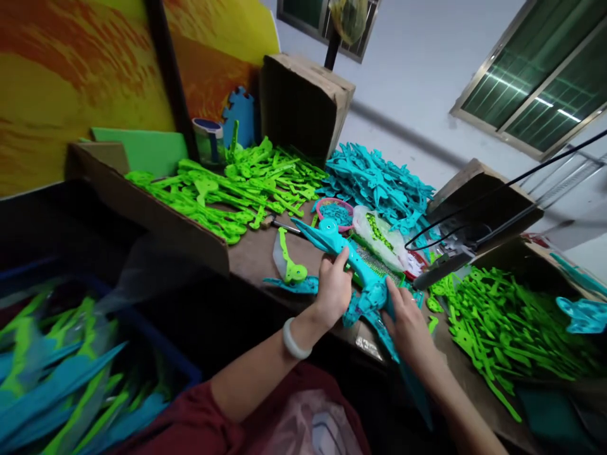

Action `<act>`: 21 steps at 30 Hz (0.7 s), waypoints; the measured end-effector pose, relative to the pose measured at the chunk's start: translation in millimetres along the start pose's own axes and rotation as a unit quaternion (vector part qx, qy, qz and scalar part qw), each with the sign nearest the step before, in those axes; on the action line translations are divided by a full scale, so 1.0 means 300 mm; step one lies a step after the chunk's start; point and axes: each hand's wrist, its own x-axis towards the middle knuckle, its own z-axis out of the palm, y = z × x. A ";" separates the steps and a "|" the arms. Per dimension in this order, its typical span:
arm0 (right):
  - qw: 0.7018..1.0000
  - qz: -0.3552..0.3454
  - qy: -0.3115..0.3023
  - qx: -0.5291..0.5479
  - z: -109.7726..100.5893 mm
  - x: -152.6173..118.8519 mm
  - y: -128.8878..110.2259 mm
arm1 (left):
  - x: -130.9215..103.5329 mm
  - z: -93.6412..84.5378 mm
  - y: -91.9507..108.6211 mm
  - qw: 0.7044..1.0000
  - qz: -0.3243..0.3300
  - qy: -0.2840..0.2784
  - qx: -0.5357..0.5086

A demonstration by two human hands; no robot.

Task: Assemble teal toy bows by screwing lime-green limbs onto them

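Note:
A long blue plastic piece (363,272) with a pointed end and a round boss is held over the table's front edge. My left hand (334,287) grips its middle, thumb on top. Around its lower right part, my right hand (408,319) is closed, with the fingertips partly hidden. Below the held piece, further blue parts hang down past the edge. Left of my left hand, a green piece with a translucent blade (290,265) lies on the table, beside another blue piece (296,285).
Behind are a green pile (256,180), a blue pile (379,186), a pink bowl (336,213) of small parts and a plastic bag (377,237). Another green pile (512,322) lies right. A bin (183,366) of coloured pieces stands lower left. A dark tool arm (443,266) reaches in from the right.

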 end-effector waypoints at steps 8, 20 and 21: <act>0.978 -0.039 -0.171 0.113 0.022 0.033 0.090 | -0.282 -0.332 0.033 0.982 -0.042 0.014 0.184; 0.962 -0.052 -0.239 0.119 0.096 0.079 0.115 | -0.151 -0.529 0.279 0.901 0.180 0.055 0.391; 0.962 -0.052 -0.241 0.119 0.094 0.084 0.114 | -0.127 -0.530 0.302 0.878 0.216 0.039 0.424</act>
